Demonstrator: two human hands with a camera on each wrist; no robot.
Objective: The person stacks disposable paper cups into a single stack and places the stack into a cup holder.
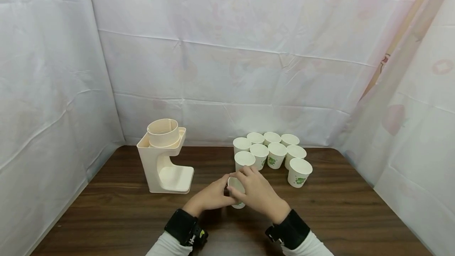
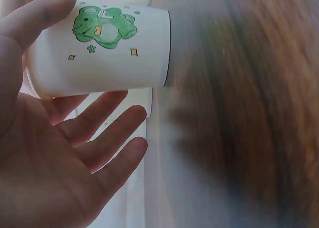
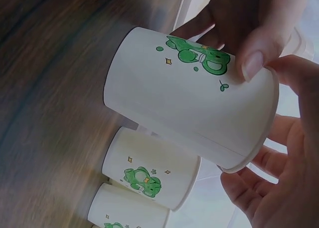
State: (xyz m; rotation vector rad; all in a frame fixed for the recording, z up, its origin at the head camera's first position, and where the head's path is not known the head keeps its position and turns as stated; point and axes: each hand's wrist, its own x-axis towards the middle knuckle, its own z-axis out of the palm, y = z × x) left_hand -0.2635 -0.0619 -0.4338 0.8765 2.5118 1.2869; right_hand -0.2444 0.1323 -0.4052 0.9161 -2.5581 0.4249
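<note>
Both hands hold one white paper cup (image 1: 236, 185), low over the front middle of the dark table. My left hand (image 1: 212, 196) has its thumb on the near side of the cup and fingers behind it. My right hand (image 1: 258, 191) grips around the rim from the other side. A green bear print shows on the cup (image 2: 117, 63) in the left wrist view. In the right wrist view the cup (image 3: 169, 103) is seen from its side, the left thumb near its rim. Just behind the hands stands another paper cup (image 1: 244, 158).
Several more white paper cups (image 1: 277, 153) stand upright in a cluster at the back right, one (image 1: 299, 173) slightly forward of them. A cream stand (image 1: 151, 169) with a round holder (image 1: 163, 131) on top stands at left. White curtains (image 1: 227, 50) enclose the brown table (image 1: 117, 208).
</note>
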